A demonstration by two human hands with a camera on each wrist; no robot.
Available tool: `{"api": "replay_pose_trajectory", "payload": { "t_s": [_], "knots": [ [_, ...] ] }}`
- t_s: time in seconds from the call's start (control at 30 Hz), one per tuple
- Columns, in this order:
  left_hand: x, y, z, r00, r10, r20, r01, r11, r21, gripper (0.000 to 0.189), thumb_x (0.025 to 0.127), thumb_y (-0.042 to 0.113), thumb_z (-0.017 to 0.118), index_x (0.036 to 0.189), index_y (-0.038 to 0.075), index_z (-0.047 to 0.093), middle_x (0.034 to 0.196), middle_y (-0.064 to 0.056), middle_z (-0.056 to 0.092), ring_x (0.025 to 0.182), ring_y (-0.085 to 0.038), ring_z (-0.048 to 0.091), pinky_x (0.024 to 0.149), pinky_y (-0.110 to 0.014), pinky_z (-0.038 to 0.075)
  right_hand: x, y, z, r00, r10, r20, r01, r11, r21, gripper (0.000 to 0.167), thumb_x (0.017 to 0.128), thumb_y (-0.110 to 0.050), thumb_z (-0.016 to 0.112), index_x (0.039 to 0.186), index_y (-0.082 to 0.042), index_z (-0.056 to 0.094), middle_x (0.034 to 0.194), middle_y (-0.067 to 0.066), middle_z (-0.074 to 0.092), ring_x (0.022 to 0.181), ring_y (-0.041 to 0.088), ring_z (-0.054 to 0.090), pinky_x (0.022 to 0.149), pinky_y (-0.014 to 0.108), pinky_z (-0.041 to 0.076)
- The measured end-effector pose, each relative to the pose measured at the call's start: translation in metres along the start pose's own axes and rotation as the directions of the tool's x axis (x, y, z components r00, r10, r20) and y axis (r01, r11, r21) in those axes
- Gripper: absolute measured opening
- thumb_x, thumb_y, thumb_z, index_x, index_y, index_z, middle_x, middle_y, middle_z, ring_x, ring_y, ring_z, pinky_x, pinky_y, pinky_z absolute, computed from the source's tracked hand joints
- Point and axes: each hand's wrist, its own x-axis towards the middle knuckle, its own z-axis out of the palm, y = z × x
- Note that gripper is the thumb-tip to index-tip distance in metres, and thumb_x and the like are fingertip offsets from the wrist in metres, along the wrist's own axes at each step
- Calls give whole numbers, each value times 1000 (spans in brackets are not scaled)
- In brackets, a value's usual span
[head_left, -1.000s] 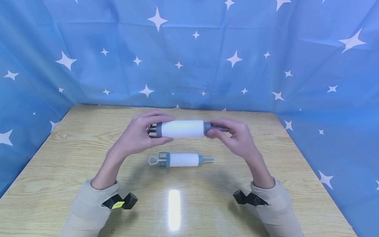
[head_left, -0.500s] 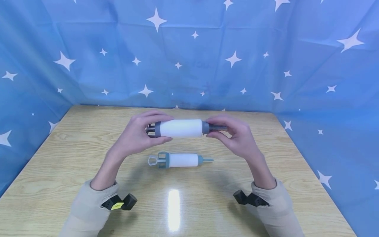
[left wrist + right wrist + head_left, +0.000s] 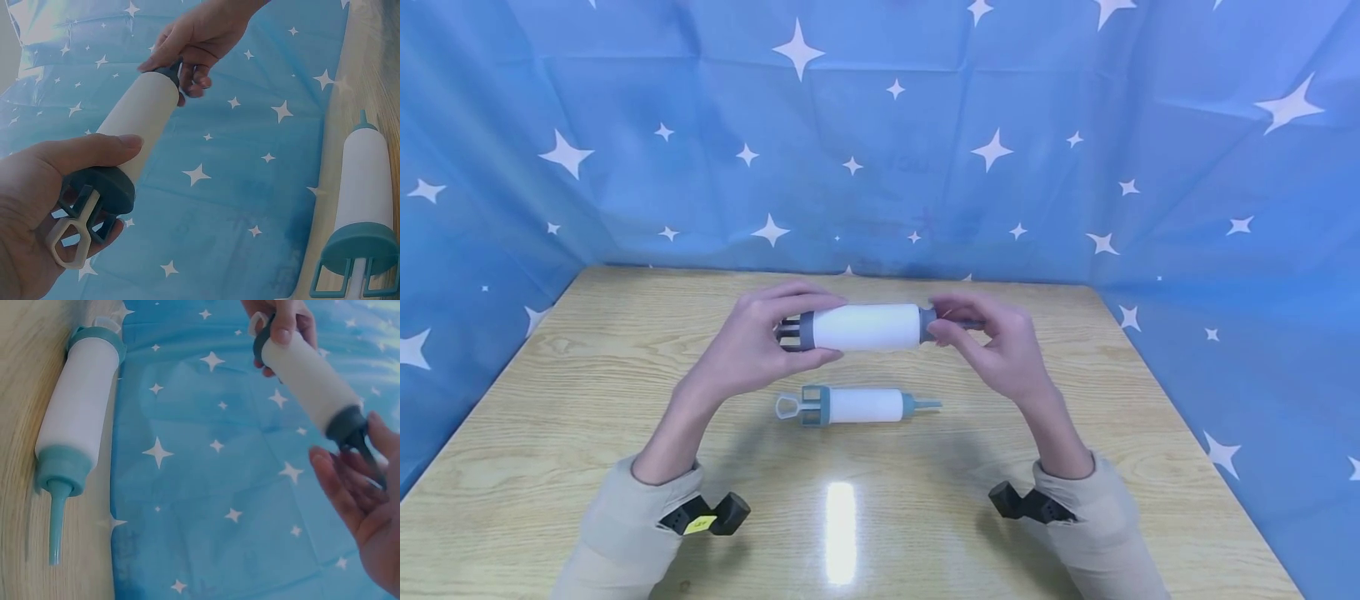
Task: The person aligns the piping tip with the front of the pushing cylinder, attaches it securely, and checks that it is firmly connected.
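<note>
A large syringe (image 3: pixel 865 327) with a white barrel, dark grey-blue ends, a ring-handled plunger and a thin nozzle is held level above the table. My left hand (image 3: pixel 760 333) grips it at the plunger end; in the left wrist view the thumb lies on the barrel (image 3: pixel 140 112) and the pale ring handle (image 3: pixel 74 242) sticks out below. At the other end my right hand (image 3: pixel 992 333) pinches the dark nozzle cap (image 3: pixel 345 425), its other fingers loosely bent around the nozzle. A second syringe (image 3: pixel 865 405), with teal ends, lies on the table nearer me, untouched.
The wooden table (image 3: pixel 587 400) carries a bright light reflection near its front. A blue curtain (image 3: pixel 880 125) with white stars hangs behind and at both sides. Black wrist cameras (image 3: pixel 703 512) are strapped on both sleeves.
My right thumb and fingers have shifted their place around the nozzle cap. The held syringe moved slightly left, then back right. My left hand keeps its grip, and the second syringe stays put.
</note>
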Motion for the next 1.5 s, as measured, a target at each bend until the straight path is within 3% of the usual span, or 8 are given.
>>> {"api": "replay_pose_trajectory", "payload": {
  "t_s": [0.13,0.37,0.7,1.0,1.17,1.3,1.4,1.5],
  "knots": [
    [1,0,1,1000,5,-21,-5,999,40,47,74,5,90,118,7,75,122,-10,69,103,-26,67,76,-33,61,2,-1,-1,999,-28,-27,30,997,72,23,86,9,74,107,13,65,93,21,71,81,13,72,71,26,60],
    [0,1,-1,999,-4,-54,8,997,81,49,72,8,92,118,11,75,122,-8,69,107,-24,65,81,-40,58,3,-7,-6,997,8,77,-21,987,158,47,72,31,71,115,16,62,108,24,68,96,19,70,79,35,60],
    [-1,3,-3,1000,8,-23,-7,999,45,46,74,7,90,117,8,75,121,-7,69,102,-22,66,73,-33,60,-1,-7,-9,987,96,126,-111,987,120,31,84,20,69,113,11,65,91,18,72,68,20,71,60,31,60],
    [-1,4,-3,1000,-2,-29,2,1000,26,47,74,5,90,118,8,75,122,-9,68,101,-24,67,73,-31,61,1,-8,-4,995,37,90,-49,990,134,47,76,26,72,120,14,62,111,27,68,97,19,71,80,34,60],
    [-1,4,-4,1000,-3,-27,3,1000,26,46,74,5,90,118,8,75,122,-9,68,101,-25,66,72,-31,61,3,-9,-2,995,-10,95,0,994,110,54,69,33,72,119,13,63,111,24,69,97,19,71,81,33,60],
    [-1,5,-3,1000,18,-23,-17,999,40,46,74,6,90,118,7,75,121,-9,69,99,-24,67,71,-31,61,2,-8,-2,997,-27,79,24,999,48,46,73,23,76,117,11,66,110,21,71,96,18,71,81,30,59],
    [0,5,-3,999,33,-17,-32,998,49,47,74,6,90,119,6,75,119,-9,70,97,-23,67,69,-30,61,1,-8,-4,996,-51,71,53,998,-23,33,86,0,79,116,8,69,108,18,72,92,17,71,79,26,59],
    [-1,5,-3,999,42,-12,-41,997,59,47,74,6,90,119,6,74,119,-10,70,96,-24,68,68,-29,60,2,-7,-4,994,-80,69,85,993,-78,38,93,-25,75,115,6,70,107,16,74,90,17,72,78,23,58]
  ]
}}
